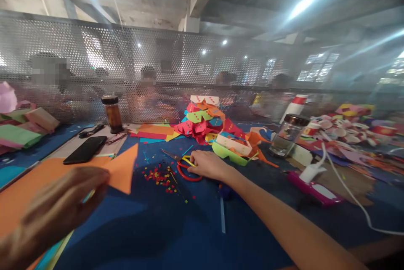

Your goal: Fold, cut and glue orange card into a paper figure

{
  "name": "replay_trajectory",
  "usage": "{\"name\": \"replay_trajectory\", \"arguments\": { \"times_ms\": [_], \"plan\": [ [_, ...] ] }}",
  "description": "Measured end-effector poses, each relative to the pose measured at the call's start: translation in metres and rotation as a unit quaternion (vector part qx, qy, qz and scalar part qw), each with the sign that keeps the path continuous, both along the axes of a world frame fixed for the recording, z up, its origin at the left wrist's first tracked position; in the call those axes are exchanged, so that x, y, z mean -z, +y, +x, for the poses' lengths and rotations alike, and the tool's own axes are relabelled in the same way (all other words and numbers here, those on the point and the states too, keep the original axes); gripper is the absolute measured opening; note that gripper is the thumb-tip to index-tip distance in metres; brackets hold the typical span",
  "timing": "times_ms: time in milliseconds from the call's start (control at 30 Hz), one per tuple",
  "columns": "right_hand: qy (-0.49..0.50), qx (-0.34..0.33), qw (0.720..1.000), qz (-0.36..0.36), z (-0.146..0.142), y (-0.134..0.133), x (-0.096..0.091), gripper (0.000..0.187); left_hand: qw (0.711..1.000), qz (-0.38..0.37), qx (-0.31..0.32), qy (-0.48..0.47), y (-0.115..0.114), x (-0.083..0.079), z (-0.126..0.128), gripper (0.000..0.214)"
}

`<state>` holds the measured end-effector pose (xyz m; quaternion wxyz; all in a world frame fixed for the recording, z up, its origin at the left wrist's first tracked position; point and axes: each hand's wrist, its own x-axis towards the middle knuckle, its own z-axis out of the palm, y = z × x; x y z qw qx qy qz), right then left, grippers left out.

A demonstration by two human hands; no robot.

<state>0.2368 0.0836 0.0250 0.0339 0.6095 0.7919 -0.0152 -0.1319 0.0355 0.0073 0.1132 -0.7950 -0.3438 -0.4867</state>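
Note:
My left hand (63,202) pinches a folded piece of orange paper (123,171) and is slightly blurred. Beneath that hand lies a larger orange sheet (19,194). Over the blue table, my right hand (208,165) has its fingers curled on the red-handled scissors (179,172), whose blades point away to the left. A thin yellow strip shows by its fingertips; I cannot tell what it is. Small red and yellow paper bits (160,177) are scattered just left of the scissors.
Cut-paper shapes (202,116) pile up behind my right hand. A black phone (85,150) and a dark-filled bottle (112,114) stand left; a glass jar (288,135), a magenta device (314,188) and a white cable (350,196) are right. A perforated screen (158,55) closes the back.

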Motion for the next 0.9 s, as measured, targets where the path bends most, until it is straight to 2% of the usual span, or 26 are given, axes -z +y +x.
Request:
{"name": "replay_trajectory", "arguments": {
  "times_ms": [33,100,167,267,400,500,533,567,600,667,733,767,833,900],
  "plan": [
    [0.000,0.001,1.000,-0.001,0.001,0.001,0.001,0.033,0.997,0.027,0.041,0.065,-0.009,0.004,0.009,0.038],
    [0.000,0.004,1.000,-0.001,0.001,0.001,0.003,0.033,0.987,0.060,0.089,0.123,-0.023,0.013,0.025,0.043],
    [0.001,0.011,1.000,0.005,0.000,0.001,0.004,0.032,0.971,0.058,0.139,0.186,-0.030,0.017,0.036,0.042],
    [0.010,0.023,0.999,0.022,-0.002,-0.001,0.004,0.031,0.952,0.012,0.191,0.240,-0.032,0.018,0.044,0.033],
    [0.042,0.028,0.997,0.066,-0.001,-0.004,-0.001,0.026,0.957,-0.086,0.196,0.193,-0.034,0.014,0.052,0.018],
    [0.077,0.030,0.991,0.101,0.000,-0.009,-0.007,0.025,0.959,-0.214,0.170,0.076,-0.031,0.009,0.066,0.006],
    [0.089,0.032,0.989,0.112,-0.002,-0.011,-0.009,0.026,0.949,-0.274,0.151,0.026,-0.029,0.006,0.073,0.010],
    [0.101,0.034,0.987,0.124,-0.004,-0.015,-0.011,0.027,0.933,-0.335,0.132,-0.023,-0.026,0.003,0.082,0.019],
    [0.113,0.035,0.984,0.136,-0.007,-0.019,-0.012,0.029,0.904,-0.404,0.122,-0.072,-0.022,-0.001,0.091,0.025],
    [0.136,0.029,0.977,0.158,-0.016,-0.028,-0.014,0.030,0.813,-0.536,0.155,-0.169,-0.015,-0.009,0.111,0.031],
    [0.155,0.015,0.972,0.175,-0.026,-0.039,-0.014,0.028,0.775,-0.568,0.189,-0.201,-0.009,-0.015,0.129,0.040],
    [0.162,0.004,0.971,0.178,-0.031,-0.044,-0.014,0.027,0.731,-0.595,0.224,-0.245,-0.007,-0.016,0.137,0.041],
    [0.172,-0.020,0.967,0.185,-0.038,-0.051,-0.013,0.025,0.707,-0.601,0.247,-0.279,-0.005,-0.016,0.147,0.043],
    [0.197,-0.039,0.962,0.186,-0.041,-0.055,-0.012,0.022,0.706,-0.592,0.245,-0.302,-0.005,-0.014,0.151,0.045]
  ]
}}
